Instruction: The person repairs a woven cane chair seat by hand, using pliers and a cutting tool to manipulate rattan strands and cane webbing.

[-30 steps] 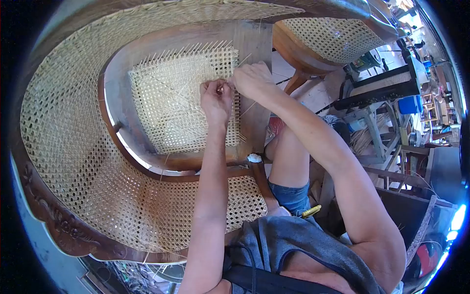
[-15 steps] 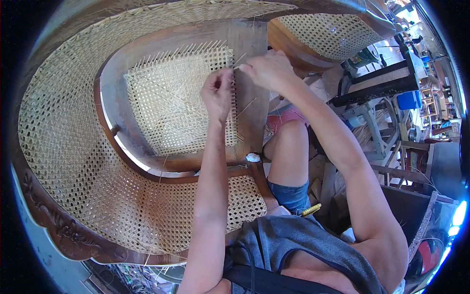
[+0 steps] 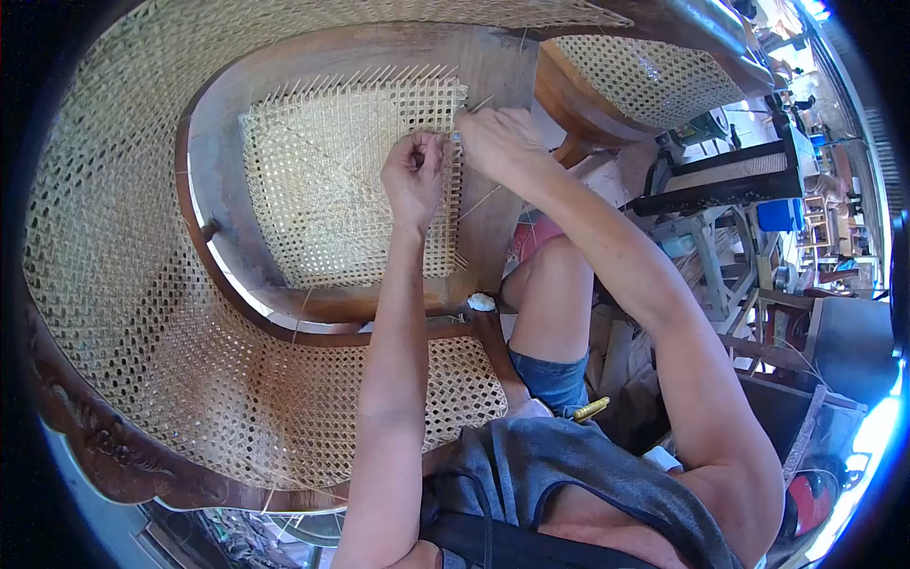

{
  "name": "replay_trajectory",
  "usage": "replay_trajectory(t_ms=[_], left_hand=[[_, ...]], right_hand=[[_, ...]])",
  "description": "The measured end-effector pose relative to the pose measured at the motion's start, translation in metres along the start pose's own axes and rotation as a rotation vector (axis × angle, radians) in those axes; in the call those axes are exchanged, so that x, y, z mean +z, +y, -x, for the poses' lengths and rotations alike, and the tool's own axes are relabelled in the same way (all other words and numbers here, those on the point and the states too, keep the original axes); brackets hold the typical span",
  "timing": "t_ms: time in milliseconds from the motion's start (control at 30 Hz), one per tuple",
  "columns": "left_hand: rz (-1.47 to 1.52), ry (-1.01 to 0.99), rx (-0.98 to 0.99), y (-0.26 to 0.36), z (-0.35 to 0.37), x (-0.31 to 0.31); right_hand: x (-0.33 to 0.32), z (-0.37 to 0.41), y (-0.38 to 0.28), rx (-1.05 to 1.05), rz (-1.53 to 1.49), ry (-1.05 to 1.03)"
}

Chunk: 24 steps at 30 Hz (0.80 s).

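A woven cane panel (image 3: 332, 190) fills the opening of a wooden chair seat frame (image 3: 493, 66), with loose cane ends sticking out along its top edge. Over the panel's right part, my left hand (image 3: 414, 180) is closed in a pinch, thumb and fingertips at a thin cane strand by the edge. Close to its right, my right hand (image 3: 498, 140) is closed too, pinching the strand at the wooden rim. The fingers hide most of the strand. A loose cane end (image 3: 485, 200) lies across the wood below my right hand.
The chair's curved caned back and arm (image 3: 123, 275) wrap around the left and below. A yellow-handled tool (image 3: 591, 409) lies at my lap. To the right stand a dark frame with a caned panel (image 3: 720, 180), a blue container (image 3: 779, 215) and wooden furniture parts.
My right hand has moved slightly down and left, closer to my left hand, and the strand between them is now mostly covered. The camera view has shifted slightly.
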<state>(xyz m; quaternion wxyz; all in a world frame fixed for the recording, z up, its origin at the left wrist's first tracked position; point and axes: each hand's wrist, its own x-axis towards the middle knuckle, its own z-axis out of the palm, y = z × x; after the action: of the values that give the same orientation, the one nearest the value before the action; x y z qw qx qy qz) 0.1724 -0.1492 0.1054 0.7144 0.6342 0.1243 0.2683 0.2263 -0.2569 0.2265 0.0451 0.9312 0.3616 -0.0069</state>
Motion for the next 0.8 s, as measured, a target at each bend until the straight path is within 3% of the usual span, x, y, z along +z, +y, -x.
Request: replay_trajectory(t_ms=[100, 367, 467, 533, 667, 800], left_hand=[[0.019, -0.001, -0.009, -0.002, 0.002, -0.002], [-0.132, -0.044, -0.022, 0.006, -0.003, -0.001], [-0.293, -0.026, 0.067, 0.010, -0.001, 0.002], [-0.610, 0.003, 0.270, 0.012, -0.001, 0.006], [-0.612, -0.011, 0.235, 0.017, 0.001, 0.009], [-0.493, 0.047, 0.222, 0.009, 0.004, 0.010]], right_hand=[[0.001, -0.002, 0.001, -0.037, 0.018, 0.028], [-0.014, -0.015, 0.012, -0.036, 0.004, -0.168], [-0.005, -0.018, 0.025, -0.119, -0.062, -0.052], [-0.014, -0.018, 0.020, -0.061, -0.063, -0.111], [0.000, -0.020, 0.017, 0.119, -0.119, -0.135], [0.000, -0.014, 0.017, 0.131, -0.123, -0.022]])
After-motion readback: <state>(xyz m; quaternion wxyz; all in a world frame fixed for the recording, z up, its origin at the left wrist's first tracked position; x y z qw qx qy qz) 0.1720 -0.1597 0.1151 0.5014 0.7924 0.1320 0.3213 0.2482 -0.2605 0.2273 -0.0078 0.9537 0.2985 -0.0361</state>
